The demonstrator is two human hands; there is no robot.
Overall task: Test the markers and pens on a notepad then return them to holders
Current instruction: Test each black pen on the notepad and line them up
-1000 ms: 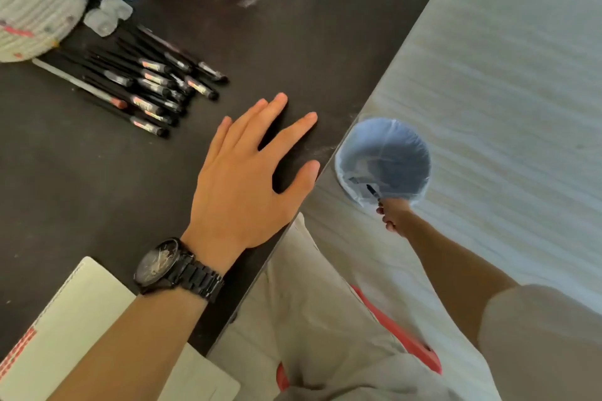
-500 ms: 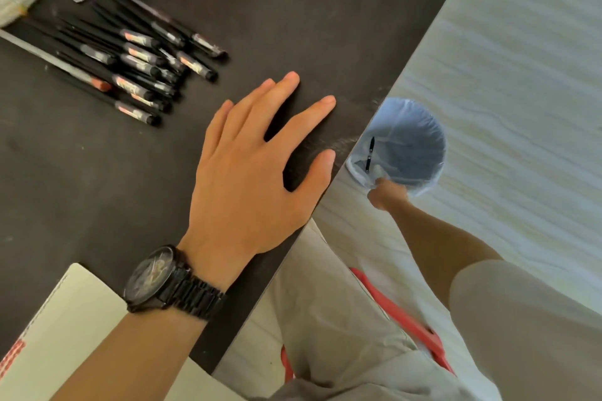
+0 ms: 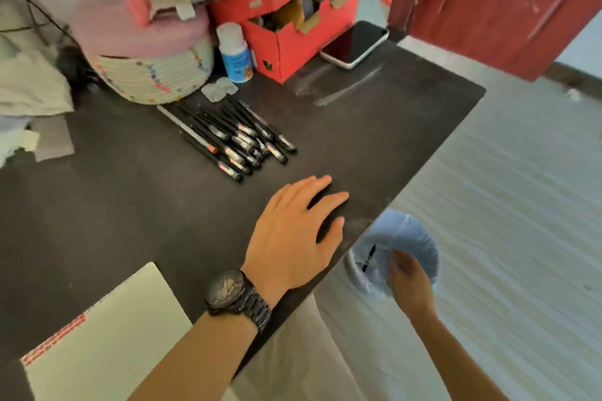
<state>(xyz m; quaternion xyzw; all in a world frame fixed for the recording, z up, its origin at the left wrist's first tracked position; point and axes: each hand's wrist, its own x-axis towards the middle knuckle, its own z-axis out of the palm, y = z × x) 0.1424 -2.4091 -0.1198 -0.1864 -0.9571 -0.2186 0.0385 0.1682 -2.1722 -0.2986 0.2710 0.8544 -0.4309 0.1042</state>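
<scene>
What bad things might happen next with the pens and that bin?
The loose pens lie in a pile on the table; the left hand nearby might bump them rolling. One pen is already in the bin under the right hand, so it may never reach a holder. The phone sits near the table's edge.

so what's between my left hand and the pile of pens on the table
Nothing: only bare dark table lies between the left hand and the pens, as the head view shows.
</scene>
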